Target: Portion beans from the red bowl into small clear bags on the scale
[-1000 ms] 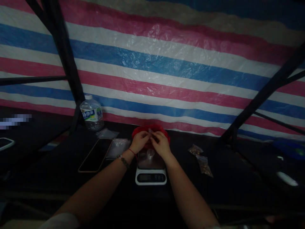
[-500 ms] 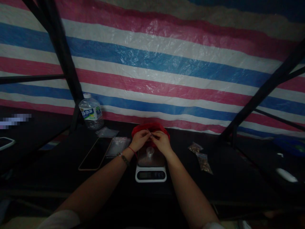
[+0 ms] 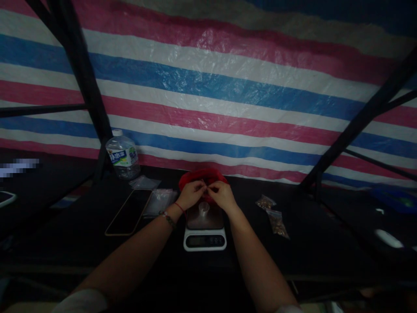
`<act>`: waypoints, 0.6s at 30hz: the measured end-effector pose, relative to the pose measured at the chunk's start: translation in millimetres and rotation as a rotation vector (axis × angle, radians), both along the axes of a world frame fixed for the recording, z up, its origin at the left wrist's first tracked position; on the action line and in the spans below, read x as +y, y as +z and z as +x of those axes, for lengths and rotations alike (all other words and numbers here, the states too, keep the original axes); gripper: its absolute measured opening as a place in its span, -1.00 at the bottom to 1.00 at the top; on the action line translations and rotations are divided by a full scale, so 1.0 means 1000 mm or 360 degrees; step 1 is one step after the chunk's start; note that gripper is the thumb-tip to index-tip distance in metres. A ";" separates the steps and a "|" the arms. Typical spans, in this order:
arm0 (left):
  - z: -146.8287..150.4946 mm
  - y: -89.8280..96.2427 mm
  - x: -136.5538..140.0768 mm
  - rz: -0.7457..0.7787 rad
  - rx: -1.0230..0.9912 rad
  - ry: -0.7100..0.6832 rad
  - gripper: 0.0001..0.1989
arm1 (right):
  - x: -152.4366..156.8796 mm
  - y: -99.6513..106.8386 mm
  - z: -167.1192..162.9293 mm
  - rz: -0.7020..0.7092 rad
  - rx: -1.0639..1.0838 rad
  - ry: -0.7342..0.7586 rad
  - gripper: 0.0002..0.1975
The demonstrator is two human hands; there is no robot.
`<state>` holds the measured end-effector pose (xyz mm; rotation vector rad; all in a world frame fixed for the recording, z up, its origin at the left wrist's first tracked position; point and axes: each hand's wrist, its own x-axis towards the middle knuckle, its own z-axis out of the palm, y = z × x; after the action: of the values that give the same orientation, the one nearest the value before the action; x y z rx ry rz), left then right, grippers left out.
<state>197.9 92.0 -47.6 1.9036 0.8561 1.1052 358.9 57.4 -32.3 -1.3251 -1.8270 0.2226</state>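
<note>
My left hand (image 3: 191, 193) and my right hand (image 3: 222, 194) meet over the near side of a red bag (image 3: 192, 175), fingertips pinched close together. Whatever lies between the fingers is too small and dark to make out. Just below my hands stands a white digital scale (image 3: 204, 247) with a metal plate. On that plate sits a small clear cup (image 3: 203, 209). Left of my left wrist lies a stack of clear zip bags (image 3: 158, 203). The inside of the red bag is mostly hidden by my hands.
A phone (image 3: 128, 213) lies left of the zip bags, with a large plastic bottle (image 3: 122, 155) behind it. Two filled zip bags (image 3: 277, 224) rest to the right. Black metal posts (image 3: 87, 82) flank a striped tarp (image 3: 208, 113) at the back.
My hands stay together over the red bag, with only slight finger movement. The whole view has shifted a little; the scale and cup stand as before.
</note>
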 end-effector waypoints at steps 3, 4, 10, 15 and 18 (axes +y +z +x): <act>0.003 0.006 0.003 0.0138 0.0107 -0.0030 -0.77 | 0.000 0.002 0.002 0.0031 0.0005 -0.0072 -0.86; 0.004 0.008 0.004 0.0185 0.0148 -0.0053 -0.77 | 0.000 0.002 0.003 0.0042 0.0011 -0.0112 -0.86; 0.005 0.014 0.012 0.0274 0.0308 -0.0078 -0.78 | 0.001 0.001 0.002 -0.0013 0.0128 -0.0025 -0.85; -0.004 0.014 0.010 0.0427 0.0340 -0.0125 -0.79 | -0.001 0.000 0.002 -0.0189 0.0258 0.0211 -0.85; -0.008 0.015 0.006 0.0516 0.0417 -0.0118 -0.81 | -0.002 0.000 0.001 -0.0177 0.0152 0.0174 -0.84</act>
<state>190.4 97.7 -32.9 2.3694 0.7735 1.0107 359.7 55.0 -32.3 -1.2687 -1.8300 0.4446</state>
